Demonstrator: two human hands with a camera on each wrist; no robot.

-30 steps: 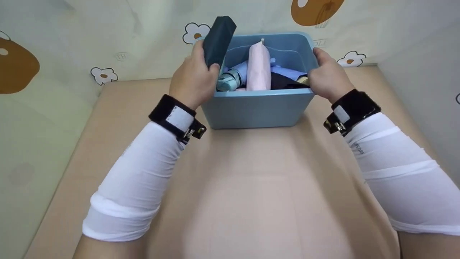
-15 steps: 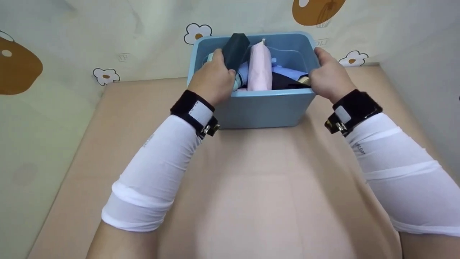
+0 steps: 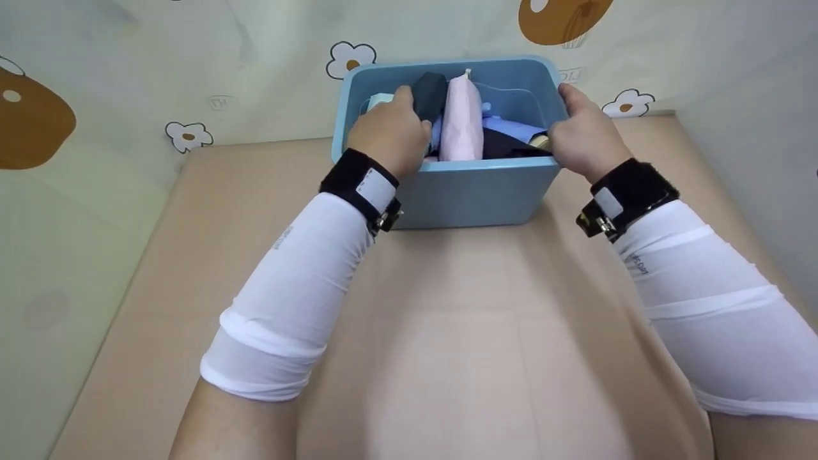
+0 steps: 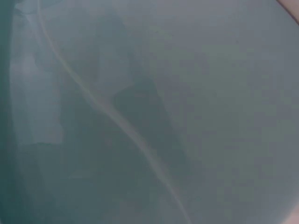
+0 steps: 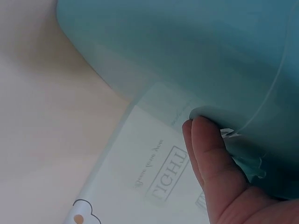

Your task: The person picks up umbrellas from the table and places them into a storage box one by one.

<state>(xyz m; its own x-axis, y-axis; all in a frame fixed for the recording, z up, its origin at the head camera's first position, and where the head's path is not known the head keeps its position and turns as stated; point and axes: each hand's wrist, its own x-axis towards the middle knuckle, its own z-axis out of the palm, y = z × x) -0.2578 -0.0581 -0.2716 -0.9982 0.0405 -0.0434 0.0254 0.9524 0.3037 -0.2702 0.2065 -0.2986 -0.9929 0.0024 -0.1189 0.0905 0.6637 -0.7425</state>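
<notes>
A blue plastic bin stands against the back wall on the tabletop. Inside it, my left hand grips a dark green folded umbrella, whose lower part is hidden. Right beside that lies a pink folded umbrella. Blue cloth-like bundles and a black one lie further right in the bin. My right hand holds the bin's right rim, and in the right wrist view its fingers hook at the bin's edge. The left wrist view shows only a blurred bin wall.
Behind the bin rises a pale wall covering printed with flowers and brown shapes. The beige tabletop stretches in front of the bin. A pale mint item shows at the bin's left side.
My left hand has moved right and lowered the dark green umbrella from above the bin's left edge down into it. The right hand and the bin have stayed put.
</notes>
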